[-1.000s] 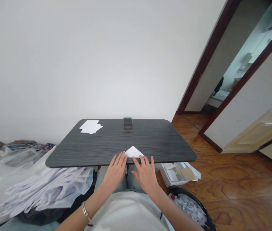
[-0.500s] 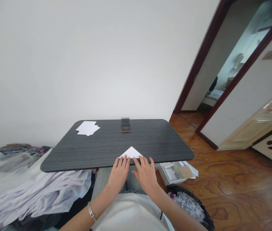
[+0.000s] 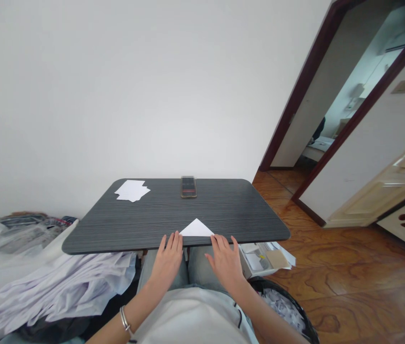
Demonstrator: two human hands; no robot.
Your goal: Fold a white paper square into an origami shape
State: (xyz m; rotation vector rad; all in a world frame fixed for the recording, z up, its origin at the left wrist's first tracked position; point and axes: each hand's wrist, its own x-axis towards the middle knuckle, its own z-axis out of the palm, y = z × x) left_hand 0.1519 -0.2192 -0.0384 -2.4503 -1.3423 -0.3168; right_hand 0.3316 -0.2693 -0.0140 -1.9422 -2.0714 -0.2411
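Note:
A white sheet of paper folded into a triangle [image 3: 197, 228] lies at the near edge of the dark table [image 3: 152, 215], its point facing away from me. My left hand [image 3: 169, 258] rests its outstretched fingertips at the triangle's left corner. At the right corner lie the fingertips of my right hand [image 3: 226, 260], fingers extended and thumb apart. Neither hand grips the paper. A small pile of white paper sheets [image 3: 132, 190] sits at the table's far left. Near the back edge, in the middle, is a phone [image 3: 188, 187].
Below the table on the right stand a white box [image 3: 260, 260] of papers and a black bag [image 3: 288, 306] full of paper scraps. Folded light clothes [image 3: 66, 286] are heaped at the left. A white wall [image 3: 152, 95] rises behind the table; a doorway is on the right.
My hands have moved apart along the triangle's near edge, the left one leftward and the right one slightly rightward. More of the folded edge shows between them.

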